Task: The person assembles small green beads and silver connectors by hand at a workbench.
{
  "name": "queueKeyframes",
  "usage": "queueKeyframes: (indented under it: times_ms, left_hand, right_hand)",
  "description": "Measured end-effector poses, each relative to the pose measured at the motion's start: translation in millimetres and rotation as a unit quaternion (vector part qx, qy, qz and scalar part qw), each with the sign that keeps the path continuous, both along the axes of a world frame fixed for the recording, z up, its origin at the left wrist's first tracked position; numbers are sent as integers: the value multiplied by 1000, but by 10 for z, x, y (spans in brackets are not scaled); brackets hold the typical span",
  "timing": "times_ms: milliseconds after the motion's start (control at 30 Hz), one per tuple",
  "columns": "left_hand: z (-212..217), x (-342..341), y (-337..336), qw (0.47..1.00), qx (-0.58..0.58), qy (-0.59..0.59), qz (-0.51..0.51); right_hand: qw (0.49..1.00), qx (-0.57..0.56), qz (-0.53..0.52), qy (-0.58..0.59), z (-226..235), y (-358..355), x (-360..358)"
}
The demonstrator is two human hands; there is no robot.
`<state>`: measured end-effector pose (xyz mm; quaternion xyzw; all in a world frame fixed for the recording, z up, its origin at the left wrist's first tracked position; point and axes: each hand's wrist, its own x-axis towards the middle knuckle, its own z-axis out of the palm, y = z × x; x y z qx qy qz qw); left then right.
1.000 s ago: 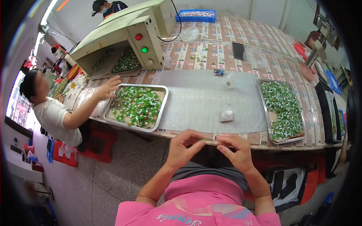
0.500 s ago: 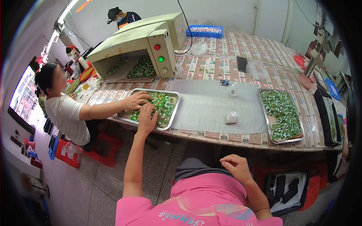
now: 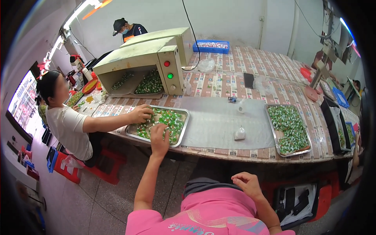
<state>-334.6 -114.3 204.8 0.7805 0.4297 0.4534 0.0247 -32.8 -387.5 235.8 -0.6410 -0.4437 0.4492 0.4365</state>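
Note:
My left hand (image 3: 159,140) is at the near edge of a metal tray (image 3: 184,131) of small green, white and orange pieces (image 3: 169,118). Its fingers are bent together over the pieces; whatever sits between the fingertips is too small to make out. A co-worker's hand (image 3: 141,113) reaches into the same tray from the left. Held in front of my waist, away from the table, my right hand (image 3: 248,185) has its fingers curled and thumb drawn in. Anything it pinches is hidden.
A second metal tray of green-and-white pieces (image 3: 288,129) lies to the right. Between the trays is a translucent sheet (image 3: 219,121) bearing a small white-topped container (image 3: 240,134). A cream machine (image 3: 166,56) with an opening stands behind, and a blue crate (image 3: 211,46) at the back.
My left hand has drawn back to the right, nearer the tray's front edge, apart from the co-worker's hand. That hand has shifted slightly left. My right hand stays at my waist. The view has tilted a little.

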Motion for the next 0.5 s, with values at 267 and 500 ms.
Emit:
queueKeyframes:
  times_ms: [267,500]
  left_hand:
    - [501,-95,718,996,-35,-36,-77]
    - [287,-336,2450,995,-85,-36,-23]
  right_hand:
    - [1000,-13,0,-7,151,606,-475]
    - [999,-11,-4,-43,323,1387,-603]
